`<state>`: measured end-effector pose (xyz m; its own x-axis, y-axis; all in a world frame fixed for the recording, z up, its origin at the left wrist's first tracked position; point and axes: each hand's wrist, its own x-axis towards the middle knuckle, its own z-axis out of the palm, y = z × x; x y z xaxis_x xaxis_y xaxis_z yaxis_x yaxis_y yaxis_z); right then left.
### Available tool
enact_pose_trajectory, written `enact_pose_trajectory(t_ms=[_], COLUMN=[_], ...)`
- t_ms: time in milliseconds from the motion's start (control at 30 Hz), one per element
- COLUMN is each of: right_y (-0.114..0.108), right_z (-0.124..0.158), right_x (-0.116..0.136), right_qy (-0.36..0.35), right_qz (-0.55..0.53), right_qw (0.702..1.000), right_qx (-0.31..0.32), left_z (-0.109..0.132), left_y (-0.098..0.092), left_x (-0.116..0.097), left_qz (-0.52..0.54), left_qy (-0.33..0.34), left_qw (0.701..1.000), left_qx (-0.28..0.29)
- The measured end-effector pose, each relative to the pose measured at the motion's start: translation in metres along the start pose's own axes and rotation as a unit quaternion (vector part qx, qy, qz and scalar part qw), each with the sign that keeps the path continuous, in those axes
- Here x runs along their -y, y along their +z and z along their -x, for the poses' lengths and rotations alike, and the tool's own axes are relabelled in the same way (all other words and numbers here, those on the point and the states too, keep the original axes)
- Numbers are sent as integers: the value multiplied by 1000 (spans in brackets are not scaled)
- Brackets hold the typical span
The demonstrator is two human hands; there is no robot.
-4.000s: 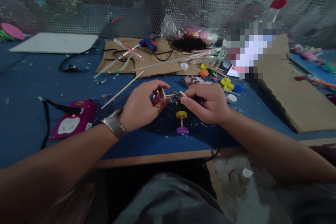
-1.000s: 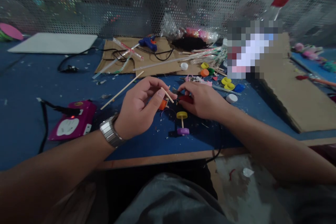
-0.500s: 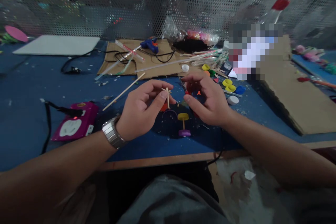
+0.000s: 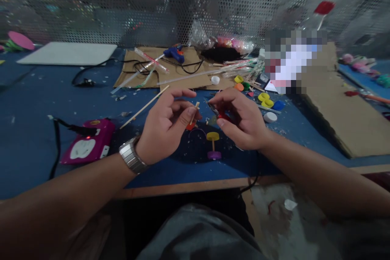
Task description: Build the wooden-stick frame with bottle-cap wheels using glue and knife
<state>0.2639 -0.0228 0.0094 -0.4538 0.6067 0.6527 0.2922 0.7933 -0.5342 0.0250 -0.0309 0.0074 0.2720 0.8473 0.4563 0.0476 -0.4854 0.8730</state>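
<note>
Between the thumb and fingers of my left hand are short wooden sticks, pointing up and slightly tilted. My right hand is closed around red-handled cutting pliers; their metal jaws point toward the sticks, a small gap apart. Below the hands a yellow bottle cap and a purple bottle cap are joined by a thin stick. An orange-red piece shows under my left fingertips, partly hidden.
A magenta power box with a plugged cable is at left, near a long wooden stick. Behind are a blue glue gun on cardboard, loose yellow caps and a white cap. More cardboard lies right.
The sticks in my left hand have tilted, and its index finger has lifted. My right hand has turned, so the pliers' metal jaws now show more clearly.
</note>
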Motion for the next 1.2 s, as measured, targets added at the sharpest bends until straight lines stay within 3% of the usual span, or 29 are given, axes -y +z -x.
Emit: enact_pose_trajectory(t_ms=[267, 567, 867, 1200], right_y=[1, 2, 3, 3], right_z=[-4, -4, -4, -4], right_x=[0, -1, 0, -4], right_qy=[-58, -76, -82, -94], right_qz=[25, 40, 28, 41], right_qw=[998, 996, 996, 995], right_qx=[0, 14, 6, 0], left_z=[1, 2, 1, 2], left_y=[-1, 3, 0, 1], left_x=[-1, 0, -6, 3], left_qz=[-15, 40, -4, 17], left_qy=[-9, -11, -39, -32], left_qw=[1000, 999, 998, 997], left_qx=[6, 21, 50, 67])
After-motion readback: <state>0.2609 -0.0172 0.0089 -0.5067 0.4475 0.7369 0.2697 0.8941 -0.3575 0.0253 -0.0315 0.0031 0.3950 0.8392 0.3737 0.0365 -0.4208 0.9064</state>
